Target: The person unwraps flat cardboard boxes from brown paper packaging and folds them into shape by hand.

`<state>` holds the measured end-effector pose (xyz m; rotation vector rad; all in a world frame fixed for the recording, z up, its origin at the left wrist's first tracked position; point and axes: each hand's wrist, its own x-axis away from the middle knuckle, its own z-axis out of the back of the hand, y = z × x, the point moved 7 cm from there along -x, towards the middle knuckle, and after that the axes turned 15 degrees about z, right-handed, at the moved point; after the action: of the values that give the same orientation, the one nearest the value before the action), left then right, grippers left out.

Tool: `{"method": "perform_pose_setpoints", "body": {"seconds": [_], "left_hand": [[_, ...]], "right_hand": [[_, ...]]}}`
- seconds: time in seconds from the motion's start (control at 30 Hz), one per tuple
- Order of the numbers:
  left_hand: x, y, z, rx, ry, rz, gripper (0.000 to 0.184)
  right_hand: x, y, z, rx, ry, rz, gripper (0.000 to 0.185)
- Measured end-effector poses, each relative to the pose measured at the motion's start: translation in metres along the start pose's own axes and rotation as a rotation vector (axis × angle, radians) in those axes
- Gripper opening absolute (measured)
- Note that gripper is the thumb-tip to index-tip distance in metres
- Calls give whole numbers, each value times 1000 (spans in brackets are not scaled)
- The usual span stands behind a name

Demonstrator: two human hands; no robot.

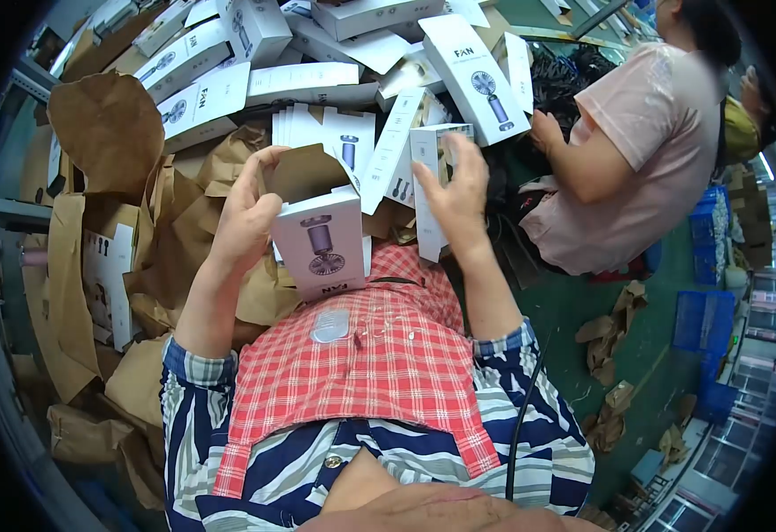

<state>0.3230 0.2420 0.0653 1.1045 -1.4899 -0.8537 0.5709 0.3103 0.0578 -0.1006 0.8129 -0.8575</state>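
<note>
My left hand grips a white fan box by its upper left edge, thumb on the front and fingers behind. A purple handheld fan and the word FAN, upside down to me, are printed on its front. Its upper end stands open and shows brown cardboard inside. To the right, my right hand is raised with thumb and fingers apart, holding nothing I can see. Just behind that hand stands a narrow white box; whether they touch, I cannot tell. Behind the held box are flat white cartons.
Many white fan boxes lie piled at the back. Crumpled brown paper fills the left side. At right sits a co-worker in a pink shirt, beside dark stringy material. Blue crates and paper scraps are on the green floor.
</note>
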Motion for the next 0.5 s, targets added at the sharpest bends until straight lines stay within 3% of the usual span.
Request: {"method": "perform_pose_setpoints", "body": {"seconds": [0.1,0.33,0.5], "left_hand": [[4,1,1,13,16,1,53],[3,4,-12,-34,-24,-54,54],[12,6,-7,-80,19,-90,54]], "right_hand": [[44,37,-13,84,-214,-172,99],[67,59,-18,-242,-140,-358,98],[38,15,19,-348,-260,-157,95]]}}
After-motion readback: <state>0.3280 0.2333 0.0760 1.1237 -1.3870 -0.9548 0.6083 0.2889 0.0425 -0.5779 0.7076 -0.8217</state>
